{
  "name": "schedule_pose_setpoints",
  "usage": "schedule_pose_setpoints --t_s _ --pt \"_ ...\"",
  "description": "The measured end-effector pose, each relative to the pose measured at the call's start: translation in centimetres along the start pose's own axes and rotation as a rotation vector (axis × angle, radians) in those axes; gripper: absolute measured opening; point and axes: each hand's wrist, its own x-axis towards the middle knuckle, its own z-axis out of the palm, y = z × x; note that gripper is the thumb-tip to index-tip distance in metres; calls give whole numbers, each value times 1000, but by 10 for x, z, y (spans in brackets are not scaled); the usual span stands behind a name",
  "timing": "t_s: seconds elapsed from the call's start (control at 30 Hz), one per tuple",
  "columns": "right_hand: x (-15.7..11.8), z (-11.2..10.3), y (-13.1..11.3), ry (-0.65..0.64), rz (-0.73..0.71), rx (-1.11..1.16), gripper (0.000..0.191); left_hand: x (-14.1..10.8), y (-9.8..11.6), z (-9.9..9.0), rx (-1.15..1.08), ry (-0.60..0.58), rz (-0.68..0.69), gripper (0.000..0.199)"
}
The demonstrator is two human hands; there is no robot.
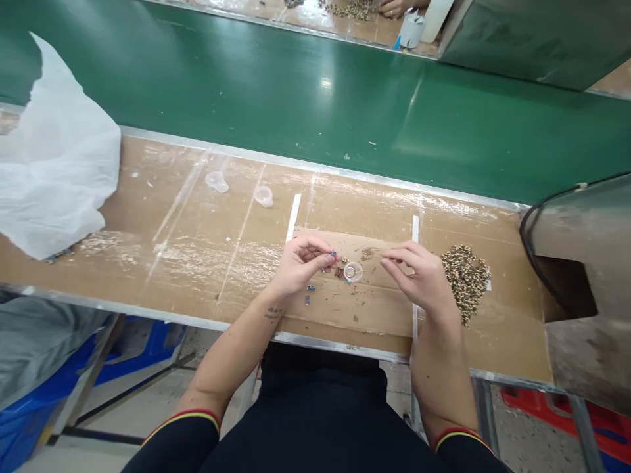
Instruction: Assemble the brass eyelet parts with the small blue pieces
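My left hand [306, 261] pinches a small dark blue piece [333, 254] between thumb and forefinger, above a cardboard sheet [379, 315]. To the right, my right hand [419, 274] has its thumb and fingertips brought close together; whatever they hold is too small to make out. Between both hands stands a small clear round cup [353, 271] with tiny pieces in it. A few brass-coloured bits [367, 253] lie on the cardboard behind the cup. Near my left wrist are loose blue pieces [307, 300]. A heap of small brass-and-dark parts [465, 279] lies beyond my right hand.
Two clear plastic cups [263, 196] lie on the table at back left. White sheeting [59, 157] covers its left end. A green conveyor belt [296, 98] runs behind. At right stands a metal housing [586, 263] with a black cable [525, 243]. A co-worker's hand [392, 8] shows across the belt.
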Motion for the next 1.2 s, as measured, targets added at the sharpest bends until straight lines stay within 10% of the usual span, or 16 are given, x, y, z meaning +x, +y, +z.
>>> schedule_pose_setpoints --t_s 0.27,0.53,1.03,1.2 --pt "-60 -66 82 107 596 -453 33 -2 5 2 -9 5 14 33" --pt "-57 -53 95 184 580 -301 20 -1 3 1 -10 30 119 29" --pt "-40 -31 101 -77 516 -303 8 -2 0 6 37 75 66 29" --pt "-32 -28 65 221 427 -30 9 -6 -5 13 68 27 29 30"
